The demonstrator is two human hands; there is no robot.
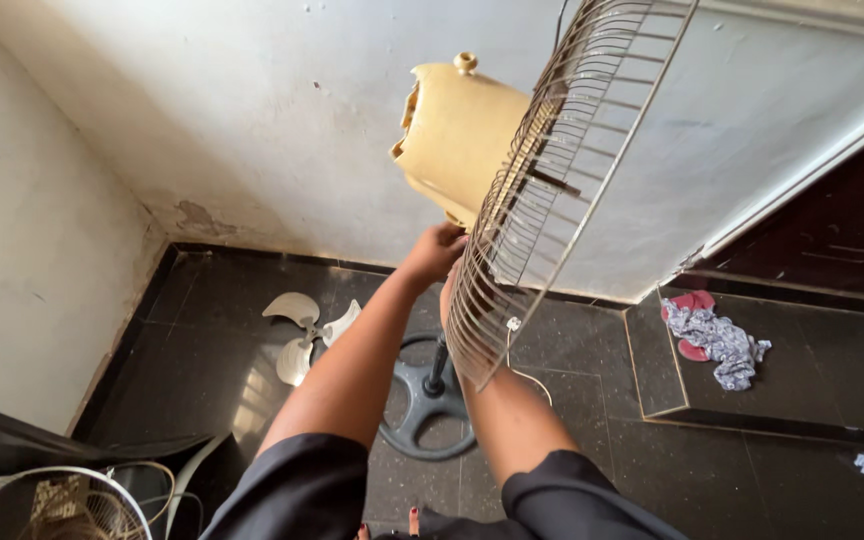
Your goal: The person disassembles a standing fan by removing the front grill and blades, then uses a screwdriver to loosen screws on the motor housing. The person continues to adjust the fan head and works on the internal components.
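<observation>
Dark tiled floor meets a stained wall. Left hand grips the yellowed fan motor housing from below; right hand sits hidden behind the wire guard, grip unclear. Loose blade lies near the floor's far corner.

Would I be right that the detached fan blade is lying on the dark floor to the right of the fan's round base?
Not quite: in the head view the detached fan blade lies on the dark floor to the left of the round base, near the wall corner.
</observation>
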